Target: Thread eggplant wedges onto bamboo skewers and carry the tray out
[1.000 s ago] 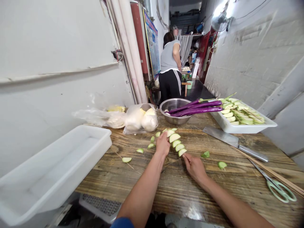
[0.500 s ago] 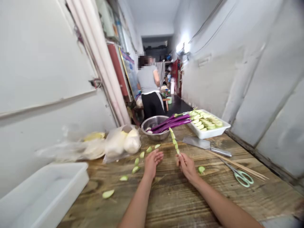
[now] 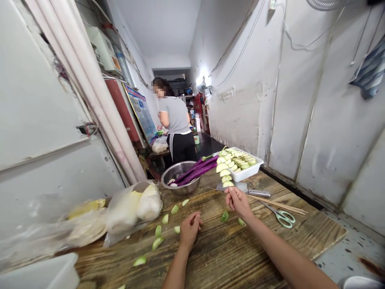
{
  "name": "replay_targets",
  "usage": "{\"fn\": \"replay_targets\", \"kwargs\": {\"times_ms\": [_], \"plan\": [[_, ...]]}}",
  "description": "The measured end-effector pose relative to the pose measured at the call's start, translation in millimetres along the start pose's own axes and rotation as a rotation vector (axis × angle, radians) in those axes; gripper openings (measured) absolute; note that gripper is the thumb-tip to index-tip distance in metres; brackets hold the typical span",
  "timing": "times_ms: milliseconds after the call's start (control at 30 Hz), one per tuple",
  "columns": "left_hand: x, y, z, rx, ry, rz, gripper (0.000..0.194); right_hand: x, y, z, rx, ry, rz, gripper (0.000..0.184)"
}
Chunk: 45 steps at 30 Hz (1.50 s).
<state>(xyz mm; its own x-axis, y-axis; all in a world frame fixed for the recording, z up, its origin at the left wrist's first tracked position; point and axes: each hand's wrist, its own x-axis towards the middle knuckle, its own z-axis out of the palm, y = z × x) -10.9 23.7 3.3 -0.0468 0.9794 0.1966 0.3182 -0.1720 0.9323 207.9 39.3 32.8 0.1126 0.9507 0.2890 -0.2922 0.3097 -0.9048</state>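
Observation:
My right hand (image 3: 237, 202) is closed in a pinch on a skewer of pale green vegetable slices (image 3: 226, 178). The skewer tilts up and away in front of the white tray, its stick mostly hidden by the slices. My left hand (image 3: 190, 230) rests low over the table with its fingers curled in; whatever may be inside them is hidden. Beside it lies a small slice (image 3: 177, 229), and several more green slices (image 3: 157, 243) are scattered to its left. Near my right wrist are a green end piece (image 3: 224, 216) and another piece (image 3: 241, 221), partly covered.
Purple eggplants (image 3: 198, 170) lean from a steel bowl (image 3: 180, 188) toward a white tray (image 3: 248, 174) of sliced vegetables. A cleaver (image 3: 258, 193), bamboo skewers (image 3: 285, 206) and scissors (image 3: 285, 219) lie right. Bagged food (image 3: 132, 208) and another tray (image 3: 45, 273) are left. A person (image 3: 179, 116) stands beyond.
The view has swung right. My right hand has lifted the skewer toward the filled tray. The left fingers, loosely spread before, are now curled in. The person beyond has turned.

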Motion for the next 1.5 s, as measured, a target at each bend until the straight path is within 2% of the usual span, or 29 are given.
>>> {"fn": "replay_targets", "kwargs": {"times_ms": [100, 167, 267, 333, 400, 500, 633, 733, 800, 867, 1000, 1233, 1367, 1500], "plan": [[1, -4, 0.6, 0.024, -0.021, 0.010, 0.039, 0, -6, -15, -0.066, -0.003, -0.003, 0.038], [2, -6, 1.2, 0.046, -0.031, 0.012, 0.039, -1, -12, -28, -0.188, 0.009, -0.036, 0.037], [3, -6, 2.1, 0.021, -0.014, 0.000, 0.040, -6, -18, -46, -0.505, 0.040, -0.190, 0.037], [4, -3, 2.4, -0.120, 0.016, -0.034, 0.043, -12, -17, -51, -0.720, 0.029, -0.283, 0.040], [4, 3, 2.2, -0.363, 0.040, -0.104, 0.047, -21, -9, -46, -0.864, -0.017, -0.319, 0.039], [7, 12, 0.2, -0.702, 0.047, -0.212, 0.045, -35, 10, -23, -0.965, -0.164, -0.316, 0.037], [13, 12, -5.5, -0.895, 0.096, -0.192, 0.038, -52, 33, 17, -1.008, -0.362, -0.279, 0.038], [17, 6, -9.2, -0.842, 0.212, -0.231, 0.032, -58, 43, 32, -1.027, -0.445, -0.258, 0.038], [18, 2, -10.4, -0.812, 0.278, -0.298, 0.029, -60, 47, 33, -1.039, -0.482, -0.261, 0.038], [18, 0, -10.6, -0.823, 0.293, -0.345, 0.027, -61, 49, 31, -1.046, -0.501, -0.254, 0.039], [16, 4, -10.5, -0.827, 0.268, -0.362, 0.029, -61, 48, 24, -1.028, -0.549, -0.223, 0.039], [14, 4, -11.4, -0.667, 0.184, -0.352, 0.041, -52, 40, 8, -0.968, -0.657, -0.264, 0.039], [13, 4, -9.1, -0.509, 0.143, -0.290, 0.036, -40, 28, -8, -0.961, -0.692, -0.279, 0.036], [10, 6, -6.2, -0.440, 0.050, -0.253, 0.034, -28, 18, -23, -1.009, -0.733, -0.231, 0.037]]}}
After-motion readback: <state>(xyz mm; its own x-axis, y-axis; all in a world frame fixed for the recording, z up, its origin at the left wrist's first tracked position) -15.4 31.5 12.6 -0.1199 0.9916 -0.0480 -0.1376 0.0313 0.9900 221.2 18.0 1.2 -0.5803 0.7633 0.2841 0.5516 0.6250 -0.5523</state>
